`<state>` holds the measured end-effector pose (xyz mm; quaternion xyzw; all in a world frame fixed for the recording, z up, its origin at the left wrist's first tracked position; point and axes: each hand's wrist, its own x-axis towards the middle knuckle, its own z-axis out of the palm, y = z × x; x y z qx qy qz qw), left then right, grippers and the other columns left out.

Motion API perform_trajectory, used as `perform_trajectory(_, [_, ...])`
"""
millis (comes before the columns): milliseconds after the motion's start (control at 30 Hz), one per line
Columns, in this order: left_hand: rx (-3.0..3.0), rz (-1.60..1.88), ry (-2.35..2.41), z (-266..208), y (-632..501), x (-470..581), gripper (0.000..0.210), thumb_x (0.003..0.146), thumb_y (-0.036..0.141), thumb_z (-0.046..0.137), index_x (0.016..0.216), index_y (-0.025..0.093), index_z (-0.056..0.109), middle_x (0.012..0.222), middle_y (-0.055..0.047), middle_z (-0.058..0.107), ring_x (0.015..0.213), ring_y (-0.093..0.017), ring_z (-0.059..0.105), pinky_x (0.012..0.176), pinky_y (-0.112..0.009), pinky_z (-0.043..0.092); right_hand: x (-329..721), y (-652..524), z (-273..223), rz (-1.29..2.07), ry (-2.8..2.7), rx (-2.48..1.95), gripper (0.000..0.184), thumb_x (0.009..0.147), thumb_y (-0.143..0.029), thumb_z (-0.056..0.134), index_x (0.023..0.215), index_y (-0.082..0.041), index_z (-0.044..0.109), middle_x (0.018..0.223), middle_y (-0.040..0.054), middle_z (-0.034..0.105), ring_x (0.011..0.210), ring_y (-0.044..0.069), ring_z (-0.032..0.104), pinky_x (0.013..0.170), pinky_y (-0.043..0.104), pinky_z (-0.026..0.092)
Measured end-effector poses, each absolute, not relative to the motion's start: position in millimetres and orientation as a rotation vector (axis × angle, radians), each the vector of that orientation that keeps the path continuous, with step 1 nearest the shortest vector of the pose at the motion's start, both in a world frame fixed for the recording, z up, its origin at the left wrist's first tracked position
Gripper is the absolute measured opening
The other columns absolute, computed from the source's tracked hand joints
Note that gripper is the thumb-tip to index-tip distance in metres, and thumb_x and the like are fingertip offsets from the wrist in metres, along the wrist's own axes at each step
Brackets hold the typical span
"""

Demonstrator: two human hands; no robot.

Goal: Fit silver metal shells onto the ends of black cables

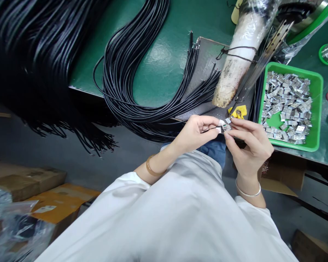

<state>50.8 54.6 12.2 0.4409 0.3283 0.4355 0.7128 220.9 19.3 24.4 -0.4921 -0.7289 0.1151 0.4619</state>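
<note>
My left hand [190, 135] pinches the end of a thin black cable [210, 129], with fine light-coloured wires showing at the fingertips. White wraps cover the tips of its fingers. Opposite it, my right hand [250, 142] is closed on a small silver metal connector [228, 120], which looks like a USB plug. The two hands almost meet in front of the table edge, and fingers partly hide the wire ends. Just beyond them lie a yellow sponge [238, 111] and a thick whitish tube [236, 69] wrapped in plastic and tied with black cord.
A green tray [318, 109] of loose metal connectors stands to the right. Bundled black cables [120, 76] curve over the green table [158, 54], and a larger bundle [35, 65] hangs off its left edge. Cardboard boxes [62, 198] sit on the floor at lower left.
</note>
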Motion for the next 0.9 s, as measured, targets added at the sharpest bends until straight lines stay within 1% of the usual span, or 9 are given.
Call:
perform_trajectory(100, [0.963,0.934,0.707,10.3,54.7,50.2,0.009,0.073,0.019,0.072,0.079,0.012,0.071,0.07,0.001,0.06,0.062,-0.005,0.048,0.061,-0.018,0.042,220.9,18.6,21.8,0.248,-1.842,-1.188,0.023,0.084,-0.011,0.075,0.102,-0.026,0.075,0.118,0.0053,0.072,0.102,0.021,0.074,0.089,0.038,0.068])
perform_trajectory(167, [0.922,0.932,0.666,9.2,55.3,48.9,0.01,0.074,0.019,0.071,0.082,0.013,0.067,0.065,0.004,0.054,0.056,-0.004,0.042,0.054,-0.017,0.036,219.9,17.1,19.5,0.219,-1.887,-1.155,0.031,0.083,-0.009,0.074,0.108,-0.027,0.074,0.122,0.005,0.071,0.105,0.02,0.074,0.091,0.037,0.068])
perform_trajectory(300, [0.792,0.906,0.577,9.1,55.9,46.3,0.016,0.086,0.03,0.064,0.09,0.015,0.063,0.056,0.007,0.041,0.047,-0.005,0.028,0.043,-0.02,0.018,218.4,13.7,16.3,0.15,-1.958,-1.134,0.04,0.082,-0.005,0.074,0.114,-0.029,0.073,0.128,0.0045,0.07,0.107,0.02,0.074,0.092,0.034,0.067])
perform_trajectory(333, [0.787,0.912,0.586,9.8,55.8,46.5,0.019,0.087,0.034,0.064,0.09,0.015,0.062,0.055,0.007,0.04,0.046,-0.005,0.028,0.043,-0.02,0.017,218.8,13.4,16.3,0.129,-1.949,-1.144,0.04,0.082,-0.005,0.075,0.113,-0.029,0.073,0.127,0.0039,0.071,0.105,0.02,0.074,0.091,0.034,0.067])
perform_trajectory(400, [0.817,0.955,0.647,12.0,55.3,47.9,0.024,0.085,0.038,0.071,0.087,0.016,0.063,0.056,0.007,0.043,0.048,-0.004,0.032,0.045,-0.019,0.024,220.4,14.0,17.8,0.093,-1.882,-1.162,0.037,0.08,-0.006,0.076,0.11,-0.029,0.074,0.124,0.0024,0.073,0.102,0.02,0.075,0.088,0.034,0.068])
perform_trajectory(533, [0.898,0.999,0.778,16.0,53.9,52.4,0.028,0.076,0.038,0.08,0.081,0.014,0.067,0.067,0.002,0.058,0.059,-0.005,0.048,0.059,-0.02,0.04,223.2,16.0,25.7,0.062,-1.721,-1.172,0.029,0.08,-0.01,0.077,0.103,-0.027,0.073,0.115,0.0023,0.076,0.096,0.022,0.076,0.082,0.038,0.068])
perform_trajectory(600, [0.928,0.985,0.824,17.1,53.6,53.2,0.025,0.075,0.035,0.08,0.078,0.012,0.069,0.068,0.001,0.06,0.061,-0.006,0.049,0.058,-0.02,0.04,221.8,15.5,29.2,0.045,-1.744,-1.143,0.026,0.082,-0.011,0.076,0.103,-0.027,0.071,0.111,0.0018,0.078,0.093,0.022,0.077,0.08,0.038,0.068])
perform_trajectory(767, [0.981,1.011,0.866,21.2,55.2,51.5,0.011,0.076,0.022,0.073,0.071,0.012,0.07,0.06,0.003,0.053,0.055,-0.004,0.041,0.052,-0.019,0.032,216.4,13.8,27.5,0.02,-1.857,-1.074,0.028,0.083,-0.008,0.073,0.104,-0.025,0.068,0.108,0.0016,0.079,0.091,0.018,0.078,0.079,0.03,0.065])
perform_trajectory(900, [0.925,1.047,0.803,25.0,58.0,51.2,0.015,0.077,0.024,0.075,0.069,0.012,0.07,0.056,0.005,0.051,0.05,-0.003,0.037,0.051,-0.019,0.034,218.5,17.5,22.1,0.176,-1.683,-1.128,0.023,0.084,-0.008,0.071,0.1,-0.024,0.068,0.102,0.0031,0.079,0.091,0.021,0.078,0.078,0.034,0.065])
